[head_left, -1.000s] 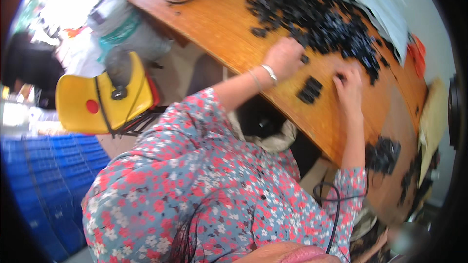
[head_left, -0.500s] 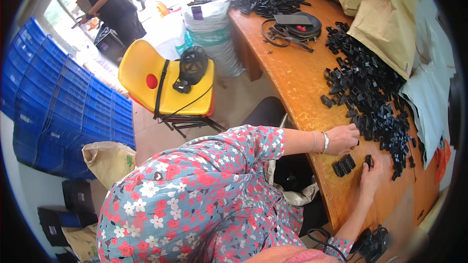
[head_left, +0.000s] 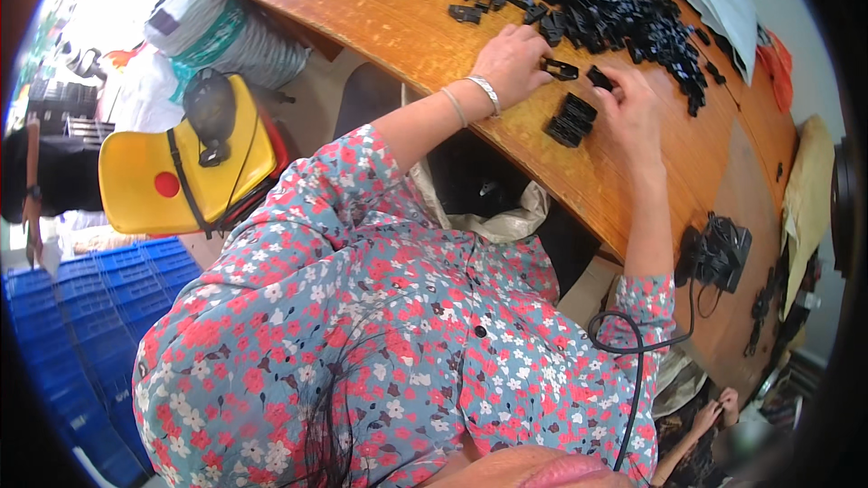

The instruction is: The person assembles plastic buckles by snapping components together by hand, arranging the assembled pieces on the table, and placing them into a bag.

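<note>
My left hand (head_left: 514, 66), with bracelets at the wrist, is closed on a small black plastic piece (head_left: 561, 70) that has an opening in it. My right hand (head_left: 636, 117) pinches another small black plastic piece (head_left: 599, 79) between thumb and fingers. The two pieces are close together but apart, just above the wooden table (head_left: 380, 23). Between my hands, nearer the table's edge, lies a compact block of black pieces (head_left: 571, 120) set side by side. Beyond my fingers spreads a large loose heap of similar black pieces (head_left: 592, 0).
A yellow chair (head_left: 136, 176) holding a dark cap stands left, near blue crates (head_left: 99, 307) and a white sack (head_left: 194, 27). An open sack (head_left: 506, 221) hangs below the table edge. A black corded device (head_left: 719, 253) lies right. Another person's hands (head_left: 714, 408) show at lower right.
The view has swung, shifting the table leftward and up in the picture. My left hand has come away from the heap with a black piece; my right hand still pinches its piece.
</note>
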Demonstrator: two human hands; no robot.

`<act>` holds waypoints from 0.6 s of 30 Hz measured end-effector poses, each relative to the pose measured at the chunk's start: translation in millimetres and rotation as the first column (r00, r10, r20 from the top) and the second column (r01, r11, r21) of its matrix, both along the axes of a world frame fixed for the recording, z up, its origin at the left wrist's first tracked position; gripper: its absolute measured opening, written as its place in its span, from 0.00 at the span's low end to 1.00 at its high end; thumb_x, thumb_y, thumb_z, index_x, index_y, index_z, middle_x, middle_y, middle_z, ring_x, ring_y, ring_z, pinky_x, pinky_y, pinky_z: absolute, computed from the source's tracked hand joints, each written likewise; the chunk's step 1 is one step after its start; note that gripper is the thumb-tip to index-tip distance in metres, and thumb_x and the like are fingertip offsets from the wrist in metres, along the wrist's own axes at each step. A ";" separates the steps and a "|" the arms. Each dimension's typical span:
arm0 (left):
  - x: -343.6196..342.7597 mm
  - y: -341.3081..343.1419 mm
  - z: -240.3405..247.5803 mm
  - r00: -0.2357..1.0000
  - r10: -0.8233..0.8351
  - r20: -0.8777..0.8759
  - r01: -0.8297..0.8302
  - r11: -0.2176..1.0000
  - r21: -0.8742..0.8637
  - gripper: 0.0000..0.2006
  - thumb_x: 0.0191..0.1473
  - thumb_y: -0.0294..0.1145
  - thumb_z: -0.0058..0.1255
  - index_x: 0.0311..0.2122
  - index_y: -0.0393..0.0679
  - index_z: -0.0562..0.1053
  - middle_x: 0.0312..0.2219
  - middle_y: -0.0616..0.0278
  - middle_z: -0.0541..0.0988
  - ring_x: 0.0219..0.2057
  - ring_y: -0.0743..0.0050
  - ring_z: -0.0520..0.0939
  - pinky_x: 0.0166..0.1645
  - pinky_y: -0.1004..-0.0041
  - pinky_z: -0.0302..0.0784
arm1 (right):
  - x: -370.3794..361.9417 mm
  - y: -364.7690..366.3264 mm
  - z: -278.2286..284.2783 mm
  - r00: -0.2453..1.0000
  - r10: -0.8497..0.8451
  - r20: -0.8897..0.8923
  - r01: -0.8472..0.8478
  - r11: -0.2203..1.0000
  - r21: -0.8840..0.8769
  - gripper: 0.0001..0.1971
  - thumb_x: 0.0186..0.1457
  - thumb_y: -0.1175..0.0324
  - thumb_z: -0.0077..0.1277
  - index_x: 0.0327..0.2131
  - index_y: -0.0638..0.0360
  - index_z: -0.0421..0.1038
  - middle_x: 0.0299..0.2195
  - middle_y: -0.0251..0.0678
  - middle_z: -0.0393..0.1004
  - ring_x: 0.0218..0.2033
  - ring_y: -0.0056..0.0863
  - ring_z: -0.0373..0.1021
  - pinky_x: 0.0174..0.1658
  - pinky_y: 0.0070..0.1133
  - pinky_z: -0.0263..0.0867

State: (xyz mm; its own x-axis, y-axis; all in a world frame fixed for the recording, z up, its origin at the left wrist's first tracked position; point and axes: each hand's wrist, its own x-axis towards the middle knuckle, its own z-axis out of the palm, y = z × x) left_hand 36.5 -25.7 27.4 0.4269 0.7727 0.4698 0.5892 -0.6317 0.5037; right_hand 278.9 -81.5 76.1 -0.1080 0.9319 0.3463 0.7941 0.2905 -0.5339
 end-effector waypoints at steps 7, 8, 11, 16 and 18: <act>13.7 0.7 5.6 1.000 -0.009 -0.017 0.007 0.996 -0.087 0.15 0.52 0.34 0.68 0.45 0.45 0.82 0.40 0.59 0.81 0.49 0.54 0.79 0.55 0.60 0.77 | -24.3 16.7 -4.5 0.985 0.081 0.155 -0.091 0.994 0.054 0.14 0.53 0.72 0.66 0.45 0.55 0.83 0.39 0.38 0.78 0.40 0.43 0.78 0.44 0.35 0.74; 14.0 0.8 6.4 0.999 0.000 -0.034 -0.003 0.996 -0.091 0.15 0.52 0.34 0.68 0.45 0.45 0.82 0.41 0.60 0.81 0.49 0.54 0.80 0.55 0.60 0.77 | -24.4 18.1 -6.8 0.984 0.078 0.158 -0.088 0.995 0.054 0.14 0.53 0.72 0.66 0.45 0.55 0.83 0.39 0.38 0.78 0.40 0.43 0.78 0.44 0.35 0.74; 13.3 1.6 7.4 0.999 0.014 -0.039 -0.017 0.995 -0.097 0.15 0.52 0.34 0.68 0.46 0.45 0.82 0.41 0.60 0.81 0.49 0.55 0.80 0.55 0.61 0.77 | -26.2 18.5 -8.6 0.979 0.077 0.187 -0.088 0.995 0.054 0.14 0.54 0.71 0.66 0.45 0.54 0.83 0.39 0.37 0.77 0.40 0.42 0.78 0.43 0.34 0.75; 6.4 2.7 4.9 1.000 0.000 0.029 0.004 0.991 -0.133 0.14 0.55 0.39 0.66 0.44 0.45 0.83 0.38 0.59 0.82 0.46 0.53 0.81 0.53 0.61 0.78 | -35.3 10.7 -0.6 0.951 0.067 0.301 -0.076 0.997 0.018 0.14 0.55 0.71 0.65 0.46 0.53 0.84 0.40 0.36 0.77 0.39 0.41 0.78 0.42 0.35 0.76; 5.1 2.5 2.8 0.998 -0.003 0.062 0.014 0.985 -0.173 0.14 0.56 0.41 0.65 0.43 0.45 0.83 0.37 0.58 0.83 0.45 0.53 0.81 0.52 0.61 0.78 | -36.8 8.7 -4.9 0.948 0.080 0.306 -0.095 0.995 0.034 0.13 0.56 0.70 0.64 0.46 0.53 0.83 0.40 0.36 0.77 0.39 0.41 0.78 0.42 0.35 0.76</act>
